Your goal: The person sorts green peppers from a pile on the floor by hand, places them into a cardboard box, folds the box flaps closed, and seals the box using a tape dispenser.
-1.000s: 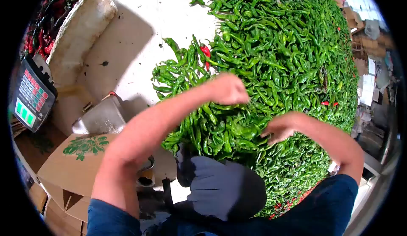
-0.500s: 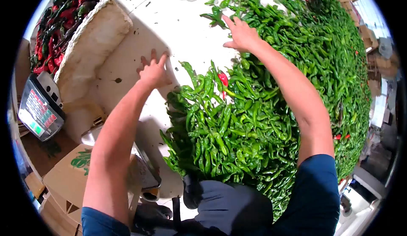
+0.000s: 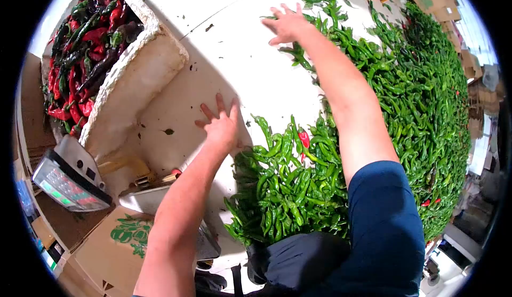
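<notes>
Reaching farther out than half a second ago, the right hand (image 3: 289, 26) is extended toward the far side, while the left hand (image 3: 221, 126) stays about where it was. Green peppers (image 3: 416, 99) form a broad heap across the right of a white surface (image 3: 282, 91), with a patch near the person and a thin scatter at the far side. One red pepper (image 3: 304, 139) lies on the near patch. Right-hand fingers are spread wide beside the far scatter; left-hand fingers, also wide, are just left of the near patch. Whether either hand touches the surface is hard to tell. At left, a worn white box (image 3: 138, 89) holds red and dark peppers (image 3: 85, 57). Nearer on that side are a digital scale (image 3: 74, 182) and a cardboard box (image 3: 106, 238) with green print.
</notes>
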Tool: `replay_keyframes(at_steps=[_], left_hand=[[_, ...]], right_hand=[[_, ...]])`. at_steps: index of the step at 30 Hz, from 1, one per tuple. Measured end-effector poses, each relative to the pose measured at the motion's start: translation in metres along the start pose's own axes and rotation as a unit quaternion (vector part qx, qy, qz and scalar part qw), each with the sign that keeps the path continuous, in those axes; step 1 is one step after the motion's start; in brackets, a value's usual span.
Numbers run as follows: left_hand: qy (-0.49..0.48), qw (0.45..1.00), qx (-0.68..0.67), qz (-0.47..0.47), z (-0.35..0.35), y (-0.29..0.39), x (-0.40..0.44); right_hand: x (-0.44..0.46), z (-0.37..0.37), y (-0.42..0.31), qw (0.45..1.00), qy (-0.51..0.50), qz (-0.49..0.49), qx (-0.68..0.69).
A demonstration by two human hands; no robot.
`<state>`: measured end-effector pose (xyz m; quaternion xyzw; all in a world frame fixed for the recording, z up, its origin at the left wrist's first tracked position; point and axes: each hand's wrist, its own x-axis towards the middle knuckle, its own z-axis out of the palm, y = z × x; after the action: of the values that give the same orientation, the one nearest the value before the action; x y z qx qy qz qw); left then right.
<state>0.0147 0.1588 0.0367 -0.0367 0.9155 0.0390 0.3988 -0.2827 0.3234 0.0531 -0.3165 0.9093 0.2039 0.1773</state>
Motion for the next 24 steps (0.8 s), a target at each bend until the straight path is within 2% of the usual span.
replay_keyframes(at_steps=[3,5,7,11,14,17,19,21,23,24], left_hand=[[-0.026,0.999,-0.043,-0.010,-0.011,0.003,-0.003],[-0.007,0.998,-0.061,-0.006,-0.004,0.001,0.002],[0.006,0.998,-0.065,-0.007,0.000,0.001,0.004],[-0.003,0.997,-0.074,-0.010,0.003,0.000,0.005],[-0.017,0.998,-0.065,-0.013,-0.014,0.003,-0.005],[-0.005,1.000,-0.010,-0.009,0.006,-0.001,0.009],[-0.051,0.993,-0.105,0.009,0.004,-0.005,0.011],[0.011,0.999,-0.030,-0.006,0.000,0.002,0.001],[-0.019,0.995,-0.098,-0.003,0.012,-0.007,0.015],[-0.035,0.991,-0.131,0.000,0.016,-0.006,0.021]], right_hand=[[0.010,0.021,0.040,0.997,-0.035,0.052,0.044],[0.003,0.027,0.053,0.987,-0.073,0.100,0.100],[-0.005,0.039,0.059,0.982,-0.073,0.096,0.146],[-0.079,0.043,0.010,0.979,-0.065,0.095,0.171],[-0.116,0.065,-0.024,0.978,-0.032,0.129,0.162],[-0.158,0.099,-0.023,0.985,-0.079,0.067,0.138],[-0.229,0.077,-0.029,0.987,-0.145,-0.074,0.010],[-0.283,0.081,-0.032,0.962,-0.228,-0.152,-0.018],[-0.331,0.079,-0.034,0.949,-0.260,-0.175,0.034],[-0.353,0.072,-0.037,0.935,-0.298,-0.191,0.009]])
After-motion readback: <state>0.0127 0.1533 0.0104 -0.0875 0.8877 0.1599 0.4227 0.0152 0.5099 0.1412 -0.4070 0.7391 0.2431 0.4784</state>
